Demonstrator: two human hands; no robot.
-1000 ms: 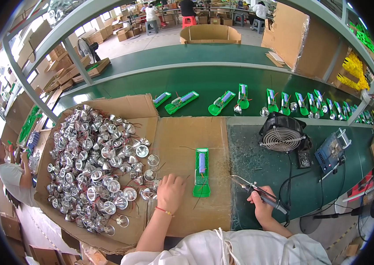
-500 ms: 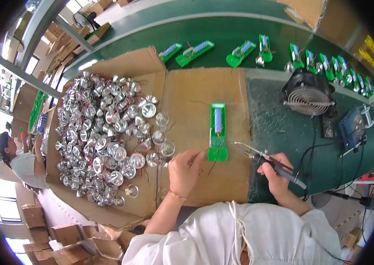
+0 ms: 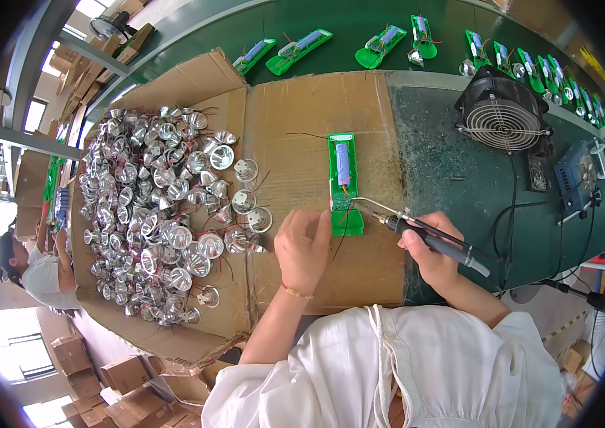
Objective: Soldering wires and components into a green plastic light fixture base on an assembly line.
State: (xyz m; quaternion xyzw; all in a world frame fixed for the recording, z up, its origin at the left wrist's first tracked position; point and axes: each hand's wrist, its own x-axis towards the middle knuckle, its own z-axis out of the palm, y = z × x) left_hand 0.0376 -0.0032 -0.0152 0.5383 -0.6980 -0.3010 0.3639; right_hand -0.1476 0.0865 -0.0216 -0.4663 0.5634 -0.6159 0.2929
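Observation:
A green plastic housing (image 3: 347, 225) lies upright in the view on the cardboard sheet. In it sit a purple cylindrical battery (image 3: 343, 165) and a small circuit board (image 3: 342, 202) with thin wires. My right hand (image 3: 434, 251) grips a soldering iron (image 3: 445, 246) with a thin curved metal tube along it. Its tip end reaches the circuit board. My left hand (image 3: 304, 246) is beside the housing's lower left edge, fingers pinched together near the board. Whatever is between those fingertips is too small to make out.
On the left, a cardboard box (image 3: 167, 349) holds many silver reflector cups (image 3: 174, 189). Several similar green housings (image 3: 302, 51) line the far green surface. A black fan (image 3: 502, 114), a blue soldering station (image 3: 575, 178) and cables stand right. Another person (image 3: 38, 267) works far left.
My right hand has brought the soldering iron leftward onto the circuit board. My left hand stays pinched beside the housing, slightly farther up along it. The whole view has shifted a little.

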